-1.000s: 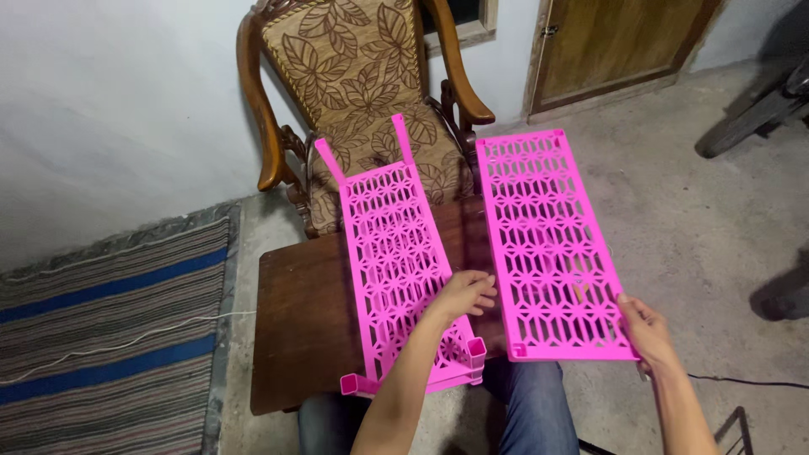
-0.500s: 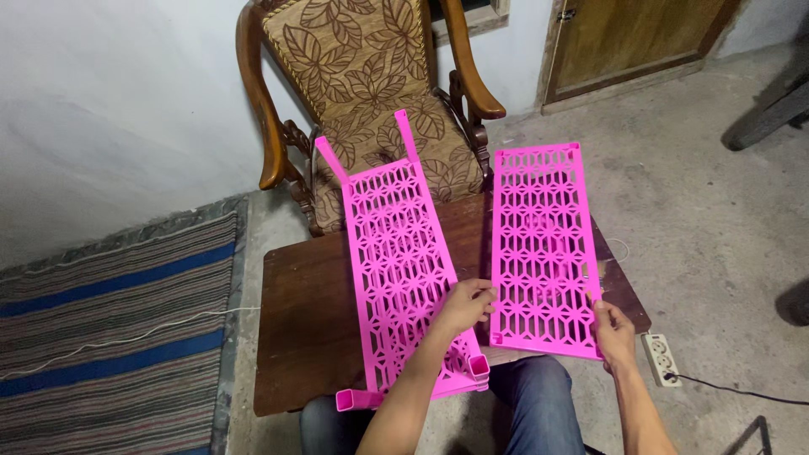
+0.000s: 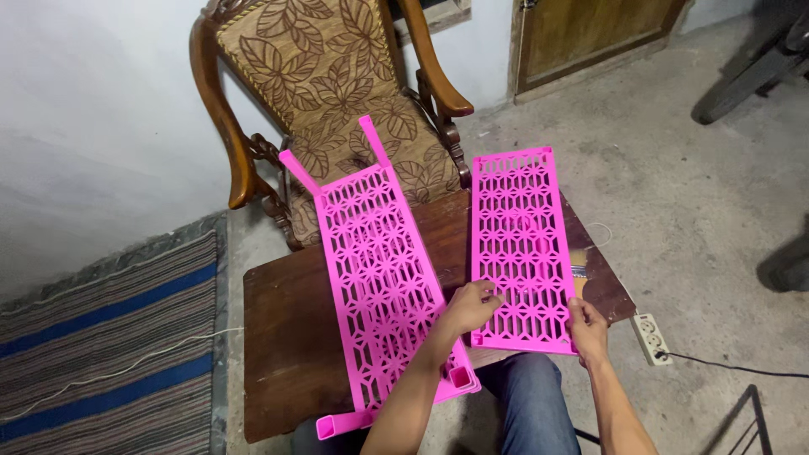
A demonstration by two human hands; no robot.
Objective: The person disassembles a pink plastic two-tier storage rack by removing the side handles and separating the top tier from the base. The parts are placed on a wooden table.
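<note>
Two pink plastic lattice shelf panels lie on a dark wooden table (image 3: 282,329). The left panel (image 3: 379,261) has two pegs at its far end and two square sockets at its near end. The right panel (image 3: 521,244) lies flat beside it. My left hand (image 3: 472,305) grips the near left edge of the right panel, between the two panels. My right hand (image 3: 587,329) holds that panel's near right corner. A small brush (image 3: 580,268) shows just past the panel's right edge.
A carved wooden armchair (image 3: 324,80) with leaf-patterned upholstery stands behind the table against a grey wall. A striped rug (image 3: 101,337) lies at left. A white power strip (image 3: 650,337) with a cable sits on the concrete floor at right. A wooden door (image 3: 590,34) is beyond.
The right panel has moved left and settled onto the table beside the left panel. My right hand has come in with it; my left hand has shifted from the left panel onto its edge.
</note>
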